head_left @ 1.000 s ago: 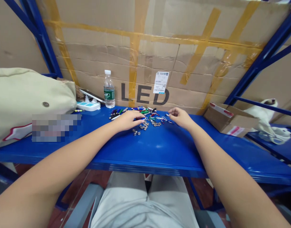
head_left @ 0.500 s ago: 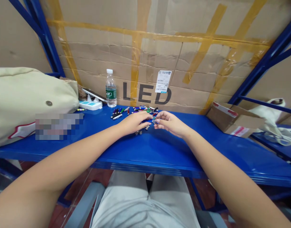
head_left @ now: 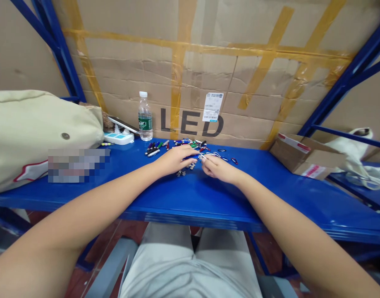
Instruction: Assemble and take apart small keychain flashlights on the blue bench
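My left hand (head_left: 173,159) rests low over the table, with thumb and fingers closed on a slim blue metallic tube (head_left: 192,157). At the tube's right end, my right hand (head_left: 220,169) pinches a small shiny metal piece (head_left: 200,157), too small to name. Beneath and beside the left hand lie several small silver metal parts (head_left: 181,173). Behind the hands is a pile of coloured metallic tubes (head_left: 183,142), partly hidden by the fingers. Several carabiner clips are scattered past the right hand, among them a red one (head_left: 234,160) and a dark one (head_left: 221,150).
More coloured tubes (head_left: 154,147) lie to the left on the blue table (head_left: 190,203). Near the back stand a water bottle (head_left: 145,118) and a white power strip (head_left: 119,137). A cream bag (head_left: 44,120) fills the left; an open cardboard box (head_left: 301,155) sits right.
My right hand has curled its fingers inward and turned lower at the tube's end, uncovering the carabiner clips behind it. My left hand stays almost in place with the blue tube.
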`<state>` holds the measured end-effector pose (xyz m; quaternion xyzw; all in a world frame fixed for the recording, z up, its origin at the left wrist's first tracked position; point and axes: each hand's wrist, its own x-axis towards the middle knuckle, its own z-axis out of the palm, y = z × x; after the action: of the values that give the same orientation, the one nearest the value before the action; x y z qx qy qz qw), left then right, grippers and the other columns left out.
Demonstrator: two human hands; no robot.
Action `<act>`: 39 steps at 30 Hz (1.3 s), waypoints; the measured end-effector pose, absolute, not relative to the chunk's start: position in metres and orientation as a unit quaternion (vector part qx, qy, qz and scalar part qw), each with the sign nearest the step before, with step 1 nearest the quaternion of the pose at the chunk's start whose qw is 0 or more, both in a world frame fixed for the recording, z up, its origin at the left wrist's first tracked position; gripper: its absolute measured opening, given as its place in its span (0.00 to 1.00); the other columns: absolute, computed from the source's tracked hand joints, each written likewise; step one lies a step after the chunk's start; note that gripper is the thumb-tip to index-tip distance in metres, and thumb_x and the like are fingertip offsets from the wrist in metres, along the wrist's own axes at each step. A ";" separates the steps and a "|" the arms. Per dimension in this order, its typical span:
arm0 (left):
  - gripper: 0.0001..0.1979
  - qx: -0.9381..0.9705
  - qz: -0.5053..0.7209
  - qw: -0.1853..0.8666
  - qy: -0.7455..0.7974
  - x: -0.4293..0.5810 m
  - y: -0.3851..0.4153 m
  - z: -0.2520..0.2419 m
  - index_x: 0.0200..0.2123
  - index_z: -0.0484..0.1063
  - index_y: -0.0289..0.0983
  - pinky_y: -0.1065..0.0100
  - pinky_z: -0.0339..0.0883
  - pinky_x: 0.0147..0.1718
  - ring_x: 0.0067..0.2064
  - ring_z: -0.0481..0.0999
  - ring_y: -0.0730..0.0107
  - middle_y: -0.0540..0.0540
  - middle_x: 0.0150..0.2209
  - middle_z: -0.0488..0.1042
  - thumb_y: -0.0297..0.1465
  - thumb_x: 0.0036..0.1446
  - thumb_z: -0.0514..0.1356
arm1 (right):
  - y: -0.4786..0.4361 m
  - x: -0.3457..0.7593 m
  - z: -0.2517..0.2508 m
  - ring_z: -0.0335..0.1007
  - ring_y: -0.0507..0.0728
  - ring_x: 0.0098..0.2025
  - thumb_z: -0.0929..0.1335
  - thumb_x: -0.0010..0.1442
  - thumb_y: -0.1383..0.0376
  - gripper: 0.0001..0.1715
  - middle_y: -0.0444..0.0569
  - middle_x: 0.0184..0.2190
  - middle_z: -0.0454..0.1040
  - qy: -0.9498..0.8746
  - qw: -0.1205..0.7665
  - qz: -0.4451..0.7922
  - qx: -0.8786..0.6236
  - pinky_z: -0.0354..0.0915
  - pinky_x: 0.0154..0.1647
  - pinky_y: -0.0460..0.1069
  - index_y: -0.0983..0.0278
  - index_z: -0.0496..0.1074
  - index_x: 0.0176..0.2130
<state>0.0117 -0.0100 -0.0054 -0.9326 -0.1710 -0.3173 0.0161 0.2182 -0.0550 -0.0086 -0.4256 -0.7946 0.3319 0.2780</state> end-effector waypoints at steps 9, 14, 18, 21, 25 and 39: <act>0.12 -0.929 -0.338 0.036 -0.150 0.008 -0.009 -0.004 0.46 0.72 0.36 0.63 0.67 0.46 0.44 0.73 0.66 0.42 0.41 0.74 0.32 0.61 0.55 | -0.048 0.214 -0.016 0.42 0.47 0.13 0.51 0.66 0.55 0.18 0.34 0.13 0.50 -0.727 0.291 0.487 -0.388 0.44 0.13 0.42 0.60 0.49 0.28; 0.13 -0.938 -0.318 0.051 -0.131 0.007 -0.008 -0.004 0.47 0.72 0.37 0.64 0.67 0.45 0.44 0.73 0.66 0.42 0.42 0.74 0.32 0.62 0.54 | -0.049 0.216 -0.015 0.41 0.47 0.12 0.55 0.65 0.58 0.16 0.34 0.12 0.50 -0.698 0.303 0.518 -0.391 0.43 0.12 0.42 0.60 0.49 0.27; 0.13 -0.939 -0.318 0.062 -0.118 0.007 -0.007 -0.004 0.46 0.73 0.38 0.65 0.68 0.44 0.42 0.74 0.67 0.43 0.40 0.75 0.33 0.62 0.54 | -0.051 0.217 -0.015 0.43 0.47 0.12 0.55 0.64 0.58 0.16 0.35 0.12 0.50 -0.710 0.293 0.513 -0.383 0.45 0.12 0.43 0.60 0.51 0.26; 0.13 -0.940 -0.315 0.072 -0.111 0.008 -0.007 -0.004 0.46 0.74 0.37 0.66 0.68 0.43 0.42 0.74 0.67 0.43 0.39 0.75 0.34 0.62 0.55 | -0.053 0.217 -0.015 0.44 0.47 0.12 0.55 0.64 0.55 0.18 0.35 0.12 0.51 -0.731 0.278 0.485 -0.392 0.46 0.12 0.43 0.60 0.52 0.26; 0.13 -0.942 -0.305 0.076 -0.117 0.006 -0.008 -0.004 0.46 0.73 0.37 0.65 0.68 0.43 0.42 0.74 0.67 0.43 0.40 0.75 0.33 0.62 0.55 | -0.055 0.215 -0.016 0.46 0.47 0.13 0.54 0.64 0.54 0.20 0.36 0.12 0.53 -0.773 0.286 0.394 -0.407 0.47 0.14 0.44 0.60 0.54 0.25; 0.12 -0.941 -0.293 0.059 -0.160 0.010 -0.009 -0.008 0.47 0.72 0.37 0.65 0.67 0.44 0.44 0.73 0.66 0.43 0.41 0.74 0.30 0.60 0.57 | -0.051 0.210 -0.015 0.51 0.48 0.15 0.58 0.62 0.59 0.15 0.37 0.15 0.56 -0.765 0.322 0.308 -0.466 0.53 0.18 0.46 0.60 0.53 0.25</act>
<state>0.0095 -0.0087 -0.0080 -0.9408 -0.1600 -0.2931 0.0591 0.2104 -0.0510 -0.0148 -0.4658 -0.7646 0.3079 0.3220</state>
